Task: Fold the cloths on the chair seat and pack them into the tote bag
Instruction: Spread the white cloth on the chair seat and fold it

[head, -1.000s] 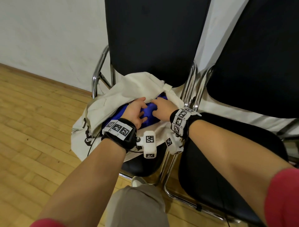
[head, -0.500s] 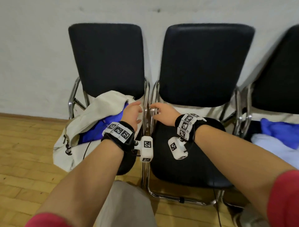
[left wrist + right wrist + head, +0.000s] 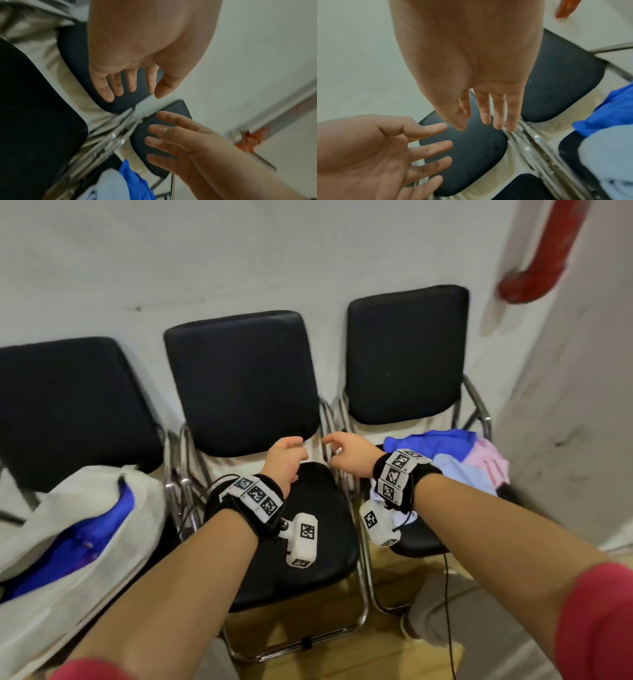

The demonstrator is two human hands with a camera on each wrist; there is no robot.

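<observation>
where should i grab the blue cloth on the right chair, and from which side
Pinch the blue cloth at its raised, bunched near-left edge, coming from the left over the chair frame with the right hand, which is open and nearest. It lies crumpled on top of the pale cloths, so it should probably lift off alone.

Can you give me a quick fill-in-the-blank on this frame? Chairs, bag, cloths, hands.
1. The tote bag lies on the ____ chair of the three.
2. The unfolded cloths are piled on the ____ chair.
3. The left hand and right hand both hold ____.
4. The cloth showing inside the tote bag is ____.

Missing words: left; right; nothing; blue
</observation>
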